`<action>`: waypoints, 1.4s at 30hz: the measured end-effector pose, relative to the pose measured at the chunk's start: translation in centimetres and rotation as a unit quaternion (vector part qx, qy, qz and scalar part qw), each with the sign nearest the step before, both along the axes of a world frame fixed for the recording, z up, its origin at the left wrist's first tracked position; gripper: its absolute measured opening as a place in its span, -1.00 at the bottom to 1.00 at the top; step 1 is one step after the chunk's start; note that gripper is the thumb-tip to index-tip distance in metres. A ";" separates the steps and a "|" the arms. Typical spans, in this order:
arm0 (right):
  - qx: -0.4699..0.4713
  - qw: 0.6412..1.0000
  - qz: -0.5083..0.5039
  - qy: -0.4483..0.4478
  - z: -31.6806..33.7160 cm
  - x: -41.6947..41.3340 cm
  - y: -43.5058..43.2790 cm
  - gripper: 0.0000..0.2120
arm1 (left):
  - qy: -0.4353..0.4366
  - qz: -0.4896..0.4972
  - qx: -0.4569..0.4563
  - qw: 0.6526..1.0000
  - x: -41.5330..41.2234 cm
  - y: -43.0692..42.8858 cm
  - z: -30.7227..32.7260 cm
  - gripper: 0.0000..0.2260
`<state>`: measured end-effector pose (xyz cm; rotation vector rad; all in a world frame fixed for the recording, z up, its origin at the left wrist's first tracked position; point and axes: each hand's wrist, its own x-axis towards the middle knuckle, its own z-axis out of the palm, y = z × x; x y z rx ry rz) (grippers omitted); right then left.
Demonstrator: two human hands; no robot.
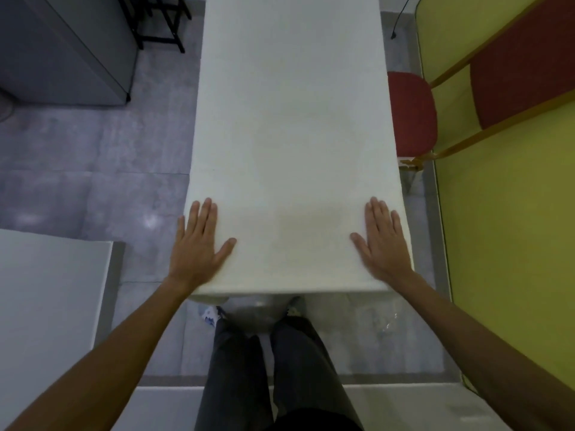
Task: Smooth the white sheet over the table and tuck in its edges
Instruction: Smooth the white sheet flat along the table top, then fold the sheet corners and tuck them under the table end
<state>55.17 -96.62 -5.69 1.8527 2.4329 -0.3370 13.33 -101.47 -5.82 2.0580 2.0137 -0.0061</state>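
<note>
One white sheet (292, 126) covers one table (289, 296). Two hands lie on it: left hand (199, 247) and right hand (381, 244). Beside it stands one red chair (410, 116).

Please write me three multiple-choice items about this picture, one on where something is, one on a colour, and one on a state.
1. Where do the two hands rest?
A. On the floor beside the table
B. Flat on the white sheet near the table's near end, one at each side edge
C. On the chair back

2. What colour is the seat of the chair to the right of the table?
A. Red
B. Blue
C. Black

3. How are the fingers of the hands?
A. Clenched round a fold of cloth
B. Pinching a corner
C. Spread open and flat

Key:
1 B, since the left hand and right hand lie palm down on the white sheet by its near corners.
2 A, since the chair has a red seat.
3 C, since the fingers lie straight, grasping nothing.
</note>
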 end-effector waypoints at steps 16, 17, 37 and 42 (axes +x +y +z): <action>-0.120 0.992 -0.037 -0.017 3.6 -1.1 0.7 -0.12 | 0.009 0.041 -0.114 0.993 2.7 0.9 3.7 -0.25; -0.131 0.990 -0.041 -0.020 4.1 -1.2 0.9 -0.08 | 0.001 0.047 -0.115 0.992 3.0 1.0 4.1 -0.27; -0.116 0.973 -0.189 0.058 11.2 -1.9 2.2 -0.20 | -0.080 -0.165 -0.094 0.978 12.2 8.3 10.7 -0.35; -0.103 0.958 -0.258 0.069 10.3 0.1 -0.2 -0.20 | -0.095 -0.239 -0.084 0.963 13.5 9.0 10.5 -0.24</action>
